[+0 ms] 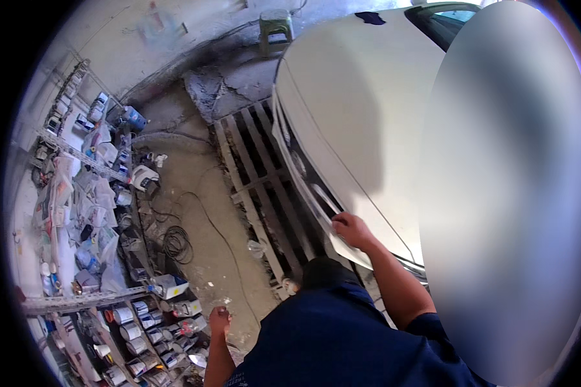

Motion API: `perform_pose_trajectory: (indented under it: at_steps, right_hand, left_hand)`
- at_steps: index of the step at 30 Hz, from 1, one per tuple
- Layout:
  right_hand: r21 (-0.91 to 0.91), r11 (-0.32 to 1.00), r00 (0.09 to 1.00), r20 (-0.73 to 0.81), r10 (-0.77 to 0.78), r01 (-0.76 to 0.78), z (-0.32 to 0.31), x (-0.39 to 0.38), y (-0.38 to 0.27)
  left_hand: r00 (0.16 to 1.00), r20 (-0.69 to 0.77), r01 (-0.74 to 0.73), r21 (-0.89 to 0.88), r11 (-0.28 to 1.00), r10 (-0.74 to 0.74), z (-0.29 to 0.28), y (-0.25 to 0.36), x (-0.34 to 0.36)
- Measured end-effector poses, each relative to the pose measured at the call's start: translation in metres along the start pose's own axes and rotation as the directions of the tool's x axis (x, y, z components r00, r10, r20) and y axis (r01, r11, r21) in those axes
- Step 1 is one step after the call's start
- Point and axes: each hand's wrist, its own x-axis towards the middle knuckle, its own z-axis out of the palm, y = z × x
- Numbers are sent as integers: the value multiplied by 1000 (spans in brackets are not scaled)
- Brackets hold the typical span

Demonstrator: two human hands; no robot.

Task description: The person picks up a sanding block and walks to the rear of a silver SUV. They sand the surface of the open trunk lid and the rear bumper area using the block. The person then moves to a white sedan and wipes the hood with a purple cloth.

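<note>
A white car (342,103) stands in front of me and to the right, its hood facing up. My right hand (350,227) is at the front edge of the car, beside the dark grille (317,193). Its fingers are curled in; whether anything is between them I cannot make out. Low on the left, my left hand (219,319) hangs over the floor near the shelving, apart from the car. Its fingers are curled too, and what they hold, if anything, is too small to tell.
A slatted wooden pallet (255,187) lies beside the car's front. Shelves (77,302) crowded with cans, bottles and plastic bags line the left. A coiled cable (177,244) lies on the floor. A green stool (275,29) stands by the far wall. A blurred patch hides the right side.
</note>
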Motion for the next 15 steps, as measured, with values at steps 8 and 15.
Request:
perform_pose_trajectory:
  at_steps: [8,15]
  right_hand:
    - [287,951,983,-105,148,-113,34,135,-25]
    - [71,996,992,-105,66,-59,48,314,-119]
  left_hand:
    - [990,98,-125,296,947,100,-36,43,155]
    - [911,303,-404,792,458,280,-58,81,232]
